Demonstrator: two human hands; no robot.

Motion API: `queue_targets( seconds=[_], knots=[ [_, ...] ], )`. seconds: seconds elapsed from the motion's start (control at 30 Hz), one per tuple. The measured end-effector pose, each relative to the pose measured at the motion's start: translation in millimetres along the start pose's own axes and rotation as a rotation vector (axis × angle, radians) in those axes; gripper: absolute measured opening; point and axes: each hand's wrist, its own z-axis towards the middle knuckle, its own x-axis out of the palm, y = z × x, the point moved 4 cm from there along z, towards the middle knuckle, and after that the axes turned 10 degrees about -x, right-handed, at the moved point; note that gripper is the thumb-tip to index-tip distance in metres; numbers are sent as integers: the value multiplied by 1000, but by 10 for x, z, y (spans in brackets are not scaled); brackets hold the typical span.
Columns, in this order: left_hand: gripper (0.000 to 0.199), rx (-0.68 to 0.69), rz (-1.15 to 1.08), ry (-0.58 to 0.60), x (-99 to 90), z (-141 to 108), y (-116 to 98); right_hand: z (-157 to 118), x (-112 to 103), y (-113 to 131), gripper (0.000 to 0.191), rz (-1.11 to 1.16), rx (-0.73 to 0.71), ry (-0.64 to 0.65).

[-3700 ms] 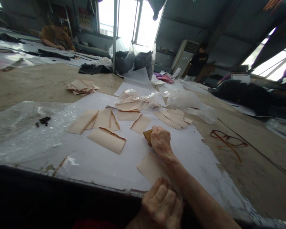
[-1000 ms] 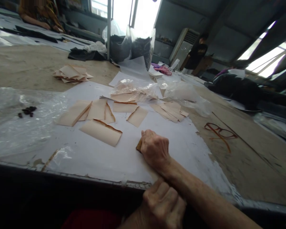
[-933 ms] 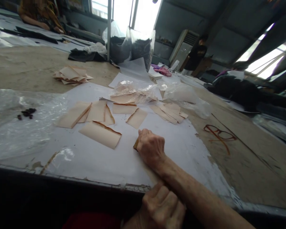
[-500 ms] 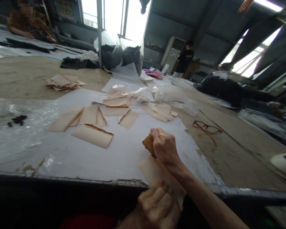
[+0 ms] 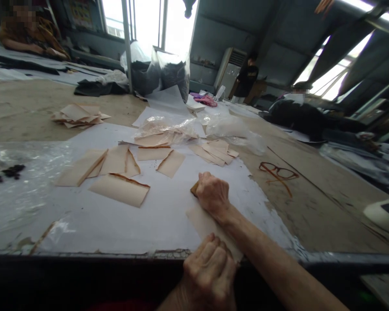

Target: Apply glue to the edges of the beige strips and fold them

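My right hand (image 5: 213, 193) is closed round a small yellow-brown piece (image 5: 194, 188), of which only a corner shows past the fingers. Beneath and beside that wrist, a pale beige sheet (image 5: 201, 222) lies at the table's front edge. My left hand (image 5: 210, 270) grips the sheet's near end with bent fingers. Left of my hands, several beige pieces with brown edges, among them a long one (image 5: 119, 190), lie on white paper (image 5: 116, 224). A fanned group of beige pieces (image 5: 214, 152) lies farther back.
Glasses (image 5: 278, 171) rest on the brown table (image 5: 311, 207) at the right. Clear plastic (image 5: 22, 194) with dark bits (image 5: 12, 172) covers the left. A beige pile (image 5: 79, 114) and filled bags (image 5: 173, 71) stand farther back. Three people are in the background.
My right hand has moved slightly left and turned, hiding more of the yellow-brown piece. The sheet now lies flatter against the table. My left hand still holds its near end. The view has shifted slightly.
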Motion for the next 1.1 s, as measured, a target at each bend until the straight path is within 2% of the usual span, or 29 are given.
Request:
queue_targets(
  seconds=[0.13, 0.27, 0.33, 0.4, 0.5, 0.57, 0.7, 0.8, 0.87, 0.97, 1.03, 1.1],
  knots=[
    [24, 26, 53, 10, 12, -44, 0, 158, 2, -195, 31, -83, 55, -55],
    [22, 72, 73, 0, 0, -53, -3, 44, -223, -487, 29, -89, 258, -49],
    [20, 73, 68, 14, -6, -39, -2, -119, -356, -478, 30, -55, 268, -43],
    [21, 72, 45, 12, -21, -21, -6, -281, -425, -345, 32, -14, 204, -40],
    [26, 55, -17, 0, -43, 0, -13, -391, -348, -98, 32, 31, 75, -24],
    [26, 25, -16, 11, -40, 4, -14, -326, -210, -25, 30, 39, 24, -14],
    [20, 13, 43, 53, -21, -22, -33, 3, 28, -197, 29, -2, 103, 29],
    [18, 37, 73, 53, -26, -36, -49, 117, -36, -394, 27, -15, 208, 32],
    [18, 49, 95, 63, -27, -29, -49, 32, -200, -455, 28, -12, 254, 7],
    [17, 25, 144, 84, -35, 2, -14, -269, -450, -420, 31, 5, 275, -7],
    [18, -12, 193, 87, -48, 23, 26, -484, -519, -351, 32, 27, 269, -4],
    [21, -18, 227, 93, -58, 35, 49, -623, -487, -267, 31, 33, 222, 2]
  ],
)
